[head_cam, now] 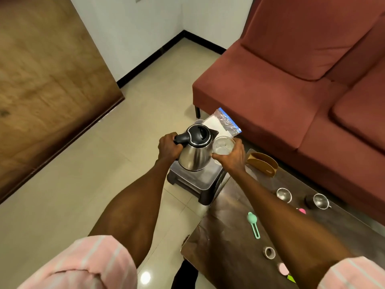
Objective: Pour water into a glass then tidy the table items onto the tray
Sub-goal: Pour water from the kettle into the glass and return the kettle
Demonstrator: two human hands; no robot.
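Pink-striped sleeves frame two bare arms: the left hand (169, 145) is wrapped round the black handle of one stainless-steel electric kettle (194, 150), tipped with its spout at one clear drinking glass (223, 145), which the right hand (233, 156) grips close beside it over a grey plastic stool (191, 182), apparently so spills miss the table. On the dark wooden table (229, 247) lie two small steel cups (283, 194), one mint-green clip, one tape roll; the brown object (263, 163) may be the tray.

One kettle (194, 149), one glass (223, 145), two steel cups (283, 194), one tape roll (269, 252).
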